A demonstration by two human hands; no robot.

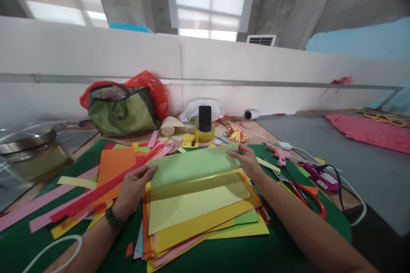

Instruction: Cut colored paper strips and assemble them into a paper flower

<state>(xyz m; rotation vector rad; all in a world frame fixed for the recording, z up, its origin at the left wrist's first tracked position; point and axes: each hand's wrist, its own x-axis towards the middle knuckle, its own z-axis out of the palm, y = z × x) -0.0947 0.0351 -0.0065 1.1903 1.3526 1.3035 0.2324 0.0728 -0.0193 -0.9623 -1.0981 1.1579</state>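
A light green sheet of paper is stretched between my two hands above a stack of coloured paper. My left hand pinches its left edge between thumb and fingers. At the upper right corner, my right hand grips the same sheet. Directly beneath lies a pale yellow sheet, on top of yellow, orange, pink and green ones. Cut paper strips in pink and red lie beside my left hand. Scissors with red handles rest to the right, near my right forearm.
A pink glue gun and a purple power strip with cables sit at the right. Behind stand a phone on a yellow holder, a green bag and, far left, a glass jar. A green mat covers the table.
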